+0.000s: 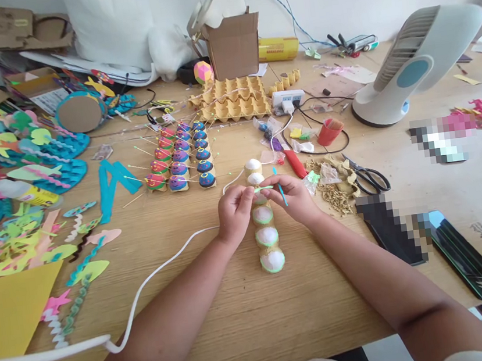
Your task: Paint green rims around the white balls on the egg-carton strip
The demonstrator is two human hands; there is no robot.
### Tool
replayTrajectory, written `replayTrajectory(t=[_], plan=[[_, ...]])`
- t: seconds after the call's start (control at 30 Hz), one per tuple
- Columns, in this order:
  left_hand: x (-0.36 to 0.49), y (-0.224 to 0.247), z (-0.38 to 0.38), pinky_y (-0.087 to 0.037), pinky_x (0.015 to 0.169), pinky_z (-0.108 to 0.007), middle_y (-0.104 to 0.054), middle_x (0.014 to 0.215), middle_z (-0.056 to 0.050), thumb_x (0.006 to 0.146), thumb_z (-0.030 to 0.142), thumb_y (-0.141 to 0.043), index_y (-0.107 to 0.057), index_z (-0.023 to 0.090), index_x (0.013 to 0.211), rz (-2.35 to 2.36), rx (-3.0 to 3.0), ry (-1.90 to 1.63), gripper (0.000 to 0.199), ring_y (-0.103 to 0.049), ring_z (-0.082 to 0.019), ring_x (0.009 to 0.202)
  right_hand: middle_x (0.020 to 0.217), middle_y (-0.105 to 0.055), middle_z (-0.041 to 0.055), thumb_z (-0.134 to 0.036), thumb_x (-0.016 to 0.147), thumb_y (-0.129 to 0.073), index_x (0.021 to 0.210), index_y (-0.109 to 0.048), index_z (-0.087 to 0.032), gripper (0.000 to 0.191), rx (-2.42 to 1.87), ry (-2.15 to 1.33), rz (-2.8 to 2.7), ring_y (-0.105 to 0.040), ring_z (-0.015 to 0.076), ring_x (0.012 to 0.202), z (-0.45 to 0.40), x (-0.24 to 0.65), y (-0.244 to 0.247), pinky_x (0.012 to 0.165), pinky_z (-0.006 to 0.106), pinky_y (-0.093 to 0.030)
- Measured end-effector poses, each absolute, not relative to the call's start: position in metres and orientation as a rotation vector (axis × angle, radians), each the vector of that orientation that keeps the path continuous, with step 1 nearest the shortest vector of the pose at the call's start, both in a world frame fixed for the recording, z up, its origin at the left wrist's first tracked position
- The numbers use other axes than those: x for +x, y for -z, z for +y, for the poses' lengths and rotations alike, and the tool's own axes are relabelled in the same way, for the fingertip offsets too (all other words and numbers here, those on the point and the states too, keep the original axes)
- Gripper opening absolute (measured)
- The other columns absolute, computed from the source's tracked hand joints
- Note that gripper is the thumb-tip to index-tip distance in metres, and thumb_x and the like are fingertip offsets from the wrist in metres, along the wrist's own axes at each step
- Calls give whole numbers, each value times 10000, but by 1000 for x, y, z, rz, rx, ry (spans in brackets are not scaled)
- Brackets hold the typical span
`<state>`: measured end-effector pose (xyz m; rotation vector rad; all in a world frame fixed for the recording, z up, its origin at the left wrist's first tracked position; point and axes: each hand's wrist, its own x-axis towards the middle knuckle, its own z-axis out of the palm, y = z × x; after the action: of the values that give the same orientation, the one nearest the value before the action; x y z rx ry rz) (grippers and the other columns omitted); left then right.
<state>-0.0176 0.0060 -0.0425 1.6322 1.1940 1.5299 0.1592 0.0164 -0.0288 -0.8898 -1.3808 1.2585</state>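
Observation:
An egg-carton strip [271, 246] lies lengthwise in front of me, its several domes topped with white. Light green lines edge the nearer domes; the farthest white dome [252, 164] shows no green. Over the strip, my left hand [236, 209] pinches one end of a thin light green clay strip [264, 189]. The fingers of my right hand [292, 197] hold its other end. A slim blue stick-like tool [282, 189] is also held in the right hand, pointing up and down between the fingers. The hands partly hide the domes beneath them.
Painted egg-carton strips [182, 158] with pins stand behind left. Paper cutouts [19, 231] cover the left side. A white cable [163, 264] crosses the table. To the right are scissors [367, 175], a red cup [330, 132], a fan [411, 66] and a phone [467, 252].

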Motion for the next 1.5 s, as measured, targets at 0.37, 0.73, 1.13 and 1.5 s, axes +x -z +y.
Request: replayTrajectory(t=[0.37,0.73,1.13,1.5], plan=[[-12,48,4,-500,668,-284,-781,952,-50,924,540,-841,-805,233,1198,1091,1614,-1513,413,-636,-150,751,732,-719,6,-713,779,-883,831,-788,-212,513,-972,-1079,-1355,-614,121,670,15,161,21,650,281,-540],[-17,40,5,-542,822,-361,-821,929,-53,1047,465,-709,-816,230,981,1113,1878,-1562,267,-715,-192,857,683,-691,23,-810,909,-678,713,-691,-215,627,-1006,-906,-1547,-604,148,660,14,165,21,662,316,-485],[-16,42,4,-529,800,-353,-798,929,-54,1059,407,-665,-761,227,963,1146,1817,-1517,226,-667,-190,825,708,-586,-21,-765,838,-800,794,-663,-224,560,-1040,-935,-1527,-469,131,659,17,162,20,640,309,-397],[-15,45,8,-531,765,-319,-791,983,-58,994,425,-762,-789,239,1006,1147,1700,-1558,189,-665,-186,854,767,-656,-11,-730,780,-873,838,-688,-232,535,-993,-1056,-1447,-499,132,682,18,163,21,660,298,-462]])
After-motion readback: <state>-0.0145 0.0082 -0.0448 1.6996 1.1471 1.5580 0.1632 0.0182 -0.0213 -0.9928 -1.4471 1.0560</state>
